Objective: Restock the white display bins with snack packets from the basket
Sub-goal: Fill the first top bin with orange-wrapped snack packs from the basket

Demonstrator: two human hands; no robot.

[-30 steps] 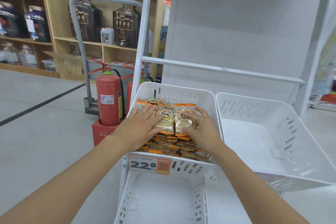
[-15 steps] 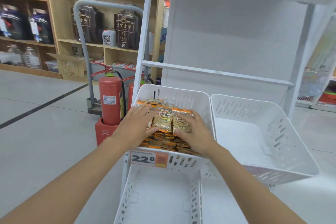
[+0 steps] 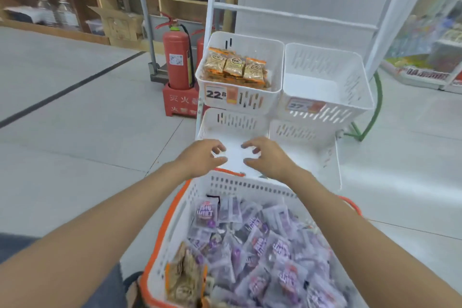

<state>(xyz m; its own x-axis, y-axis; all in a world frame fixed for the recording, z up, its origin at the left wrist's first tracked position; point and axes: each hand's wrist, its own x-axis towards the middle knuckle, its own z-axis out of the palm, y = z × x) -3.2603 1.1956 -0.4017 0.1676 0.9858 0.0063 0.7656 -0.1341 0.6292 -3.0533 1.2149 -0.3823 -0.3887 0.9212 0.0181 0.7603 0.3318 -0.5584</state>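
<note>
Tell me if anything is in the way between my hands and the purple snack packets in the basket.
Nothing visible is. The left hand and right hand hang empty over the far rim of the basket; the purple packets lie uncovered in it, nearer you.

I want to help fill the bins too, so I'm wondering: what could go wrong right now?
The purple packets might end up in the wrong bin. The top left bin already holds orange packets behind its own price tag. The basket is piled quite full, so a big grab with the left hand and right hand, both empty now, could spill some onto the floor.
</note>
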